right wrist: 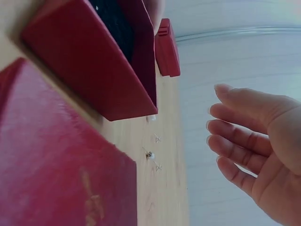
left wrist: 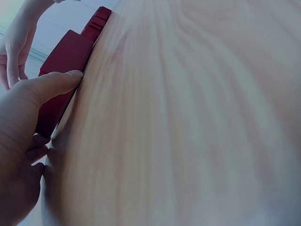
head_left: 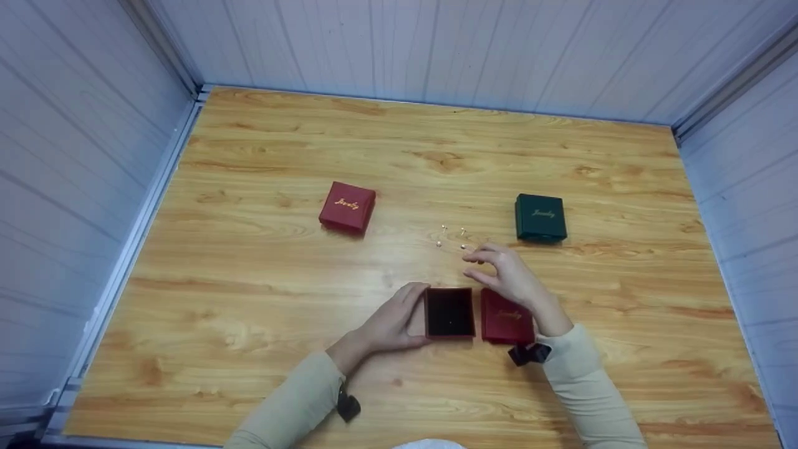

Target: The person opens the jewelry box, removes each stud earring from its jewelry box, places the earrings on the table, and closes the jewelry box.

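Head view: left hand (head_left: pixel 388 319) grips open box (head_left: pixel 449 304), lower centre of frame, thumb and fingers on opposite sides. Right hand (head_left: pixel 508 273) right of centre, fingers loosely bent, holding nothing, near four studs (head_left: pixel 439 244) on table (head_left: pixel 249 280) mid-frame. Red lid (head_left: pixel 506 319) just right of box.

Apparently a booth (head_left: pixel 75 143), pale panel walls (head_left: pixel 461 56), wood-grain tabletop (head_left: pixel 249 274)

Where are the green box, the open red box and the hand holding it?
Green box (head_left: pixel 541 218), head view: top of its lid.
Open red box (right wrist: pixel 91 68), right wrist view: outer wall.
Left hand (head_left: pixel 388 319), head view: back of hand.
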